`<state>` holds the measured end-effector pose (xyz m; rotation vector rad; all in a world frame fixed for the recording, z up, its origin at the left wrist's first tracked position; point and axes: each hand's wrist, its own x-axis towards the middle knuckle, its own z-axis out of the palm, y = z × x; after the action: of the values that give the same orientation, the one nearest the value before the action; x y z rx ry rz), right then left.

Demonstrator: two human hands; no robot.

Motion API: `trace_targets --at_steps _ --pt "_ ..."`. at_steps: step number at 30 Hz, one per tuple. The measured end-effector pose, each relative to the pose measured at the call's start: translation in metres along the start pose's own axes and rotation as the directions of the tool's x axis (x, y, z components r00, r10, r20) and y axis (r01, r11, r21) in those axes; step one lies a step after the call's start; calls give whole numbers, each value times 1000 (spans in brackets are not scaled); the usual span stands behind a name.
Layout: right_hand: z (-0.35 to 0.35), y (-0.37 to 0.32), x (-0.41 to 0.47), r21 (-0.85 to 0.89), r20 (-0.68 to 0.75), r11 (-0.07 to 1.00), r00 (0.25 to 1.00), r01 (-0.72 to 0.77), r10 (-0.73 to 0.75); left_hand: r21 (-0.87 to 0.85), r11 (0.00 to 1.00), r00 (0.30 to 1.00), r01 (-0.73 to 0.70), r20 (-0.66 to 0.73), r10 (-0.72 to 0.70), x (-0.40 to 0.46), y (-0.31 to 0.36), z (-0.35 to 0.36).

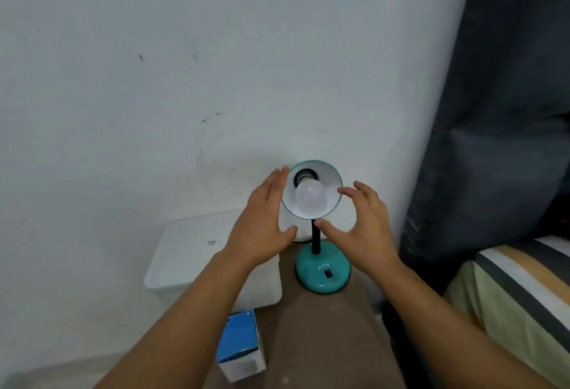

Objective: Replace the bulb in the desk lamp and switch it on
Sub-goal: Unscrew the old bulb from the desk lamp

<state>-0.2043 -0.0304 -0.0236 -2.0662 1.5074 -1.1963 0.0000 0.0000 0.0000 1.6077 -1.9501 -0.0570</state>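
Bulb seated in lamp socket, unlit, between my hands. Left hand and right hand spread, empty, flanking shade, not gripping. Judgement: whether this bulb is old or new, cannot tell. Switch on base below right hand, untouched. Blue box beside left forearm.

The desk lamp is teal with a black stem and white-lined shade; its bulb is frosted white. The small box is blue and white, the bedding striped.

teal desk lamp upright | white bulb seemingly socketed, unlit
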Motion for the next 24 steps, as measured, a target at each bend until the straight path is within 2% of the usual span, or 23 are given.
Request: trace_targets --at_steps 4,13,19,24 --pt "9 -7 16 19 23 999 999 -31 30 43 999 997 -22 79 18 20 -4 2" --pt "31 -12 30 -105 -25 990 996 -90 88 -56 997 999 -44 14 44 34 -10 15" --pt "35 -11 26 7 14 1000 1000 0 0 -86 995 998 -54 22 56 34 -13 15" --pt "36 -14 24 70 49 997 998 -34 30 -105 993 998 -54 16 56 32 -13 16"
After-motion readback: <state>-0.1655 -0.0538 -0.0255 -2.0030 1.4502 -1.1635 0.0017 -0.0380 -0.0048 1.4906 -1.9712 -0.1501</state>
